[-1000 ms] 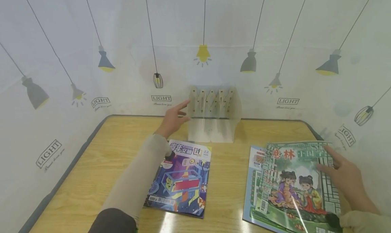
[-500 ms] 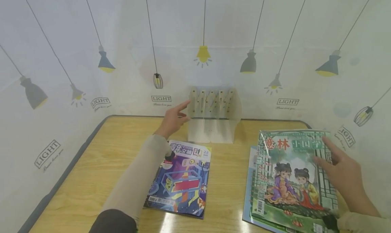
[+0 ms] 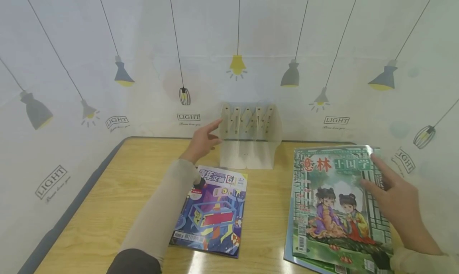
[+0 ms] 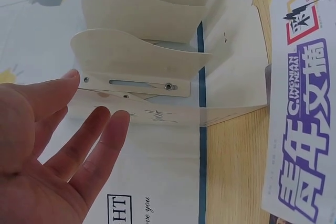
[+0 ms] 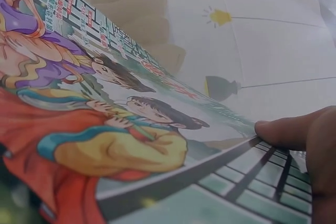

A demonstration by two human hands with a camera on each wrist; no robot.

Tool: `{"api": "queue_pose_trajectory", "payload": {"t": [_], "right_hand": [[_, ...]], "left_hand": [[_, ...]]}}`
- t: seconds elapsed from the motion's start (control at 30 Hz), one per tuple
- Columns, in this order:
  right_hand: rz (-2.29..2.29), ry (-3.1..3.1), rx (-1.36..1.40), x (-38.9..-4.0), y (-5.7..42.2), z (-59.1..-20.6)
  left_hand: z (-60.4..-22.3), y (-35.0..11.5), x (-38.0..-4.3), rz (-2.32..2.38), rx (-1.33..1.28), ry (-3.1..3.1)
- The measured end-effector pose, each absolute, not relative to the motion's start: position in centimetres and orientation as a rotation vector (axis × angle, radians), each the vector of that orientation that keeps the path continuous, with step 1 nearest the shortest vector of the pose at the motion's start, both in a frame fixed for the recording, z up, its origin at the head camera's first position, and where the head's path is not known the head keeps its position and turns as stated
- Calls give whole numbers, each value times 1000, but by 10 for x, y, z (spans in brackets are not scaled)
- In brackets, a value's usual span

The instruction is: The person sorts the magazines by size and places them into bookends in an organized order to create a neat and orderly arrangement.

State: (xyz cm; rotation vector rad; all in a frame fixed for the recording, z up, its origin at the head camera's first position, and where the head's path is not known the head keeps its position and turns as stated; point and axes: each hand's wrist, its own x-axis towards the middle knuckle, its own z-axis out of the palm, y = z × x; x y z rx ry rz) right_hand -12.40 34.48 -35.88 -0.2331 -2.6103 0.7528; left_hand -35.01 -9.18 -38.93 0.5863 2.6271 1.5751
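My right hand (image 3: 399, 202) grips a green magazine (image 3: 344, 186) by its right edge, thumb on the cover and the other fingers mostly hidden. It is raised over a light-blue-edged magazine (image 3: 288, 246) and another green-edged one, mostly covered. At the back of the table stands a cream bookend rack (image 3: 247, 154) with several upright dividers. Beside its left side panel is my left hand (image 3: 201, 142), fingers loosely extended. In the left wrist view the fingertips (image 4: 119, 121) lie close to that panel; whether they touch it I cannot tell.
A purple magazine (image 3: 215, 210) lies flat on the wooden table (image 3: 100, 202), partly under the left forearm. White cloth (image 3: 150, 86) printed with hanging lamps rises behind and at both sides of the table.
My right hand has lifted the green magazine and shifted it up and left off the stack, uncovering more of the magazines beneath. The left hand has stayed by the rack.
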Motion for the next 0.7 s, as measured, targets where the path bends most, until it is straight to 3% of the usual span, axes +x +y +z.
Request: {"api": "queue_pose_trajectory", "payload": {"t": [0.7], "right_hand": [[727, -2250, -8, -138, 304, -362]], "left_hand": [[-389, -90, -353, 1589, 528, 2580]]}}
